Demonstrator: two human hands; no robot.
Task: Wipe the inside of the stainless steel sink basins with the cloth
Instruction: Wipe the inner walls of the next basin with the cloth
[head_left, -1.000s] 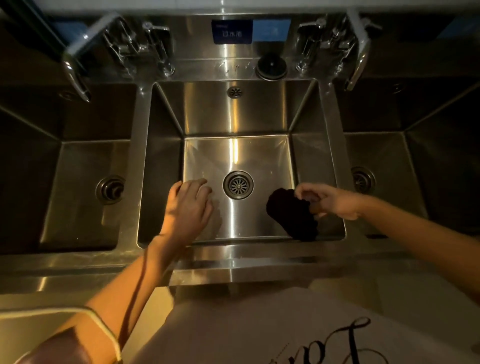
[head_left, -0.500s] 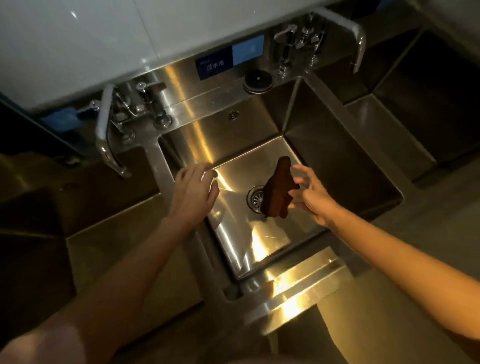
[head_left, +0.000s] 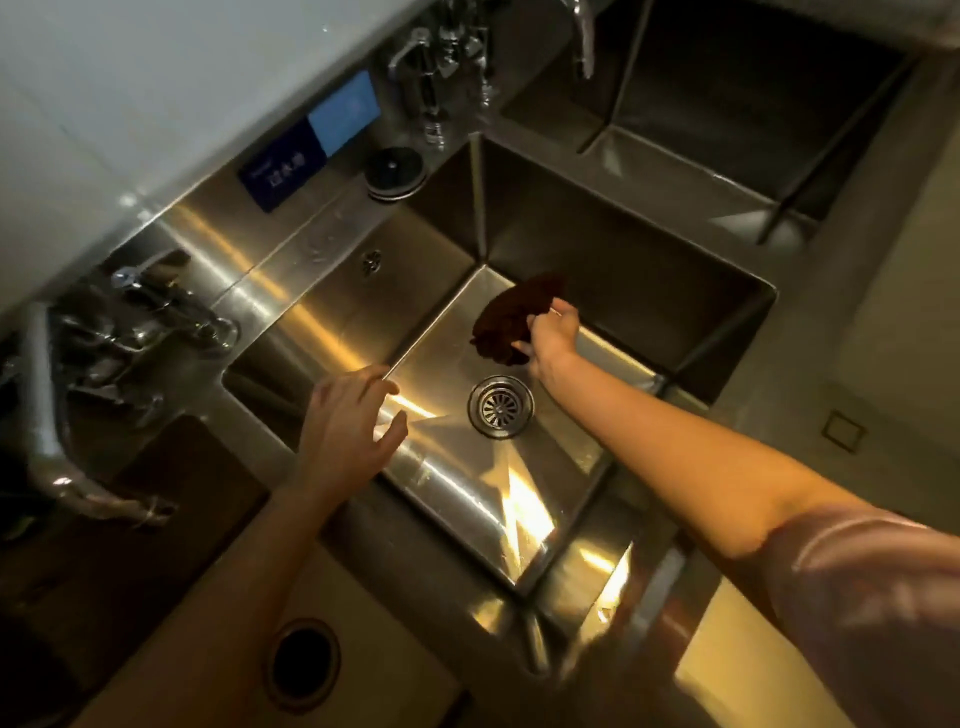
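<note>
Single head-worn view, close above the middle sink basin (head_left: 363, 306), tilted downward.

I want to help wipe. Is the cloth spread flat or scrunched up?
Scrunched up: the dark cloth is bunched in the right hand, inside the middle basin.

Glossy brushed-steel basin (head_left: 649, 291); dark, nubby cloth (head_left: 511, 322)

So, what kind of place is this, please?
Probably a commercial kitchen or dishwashing area: several steel sink basins in a row, faucets between them, and a blue sign above the middle basin.
</note>
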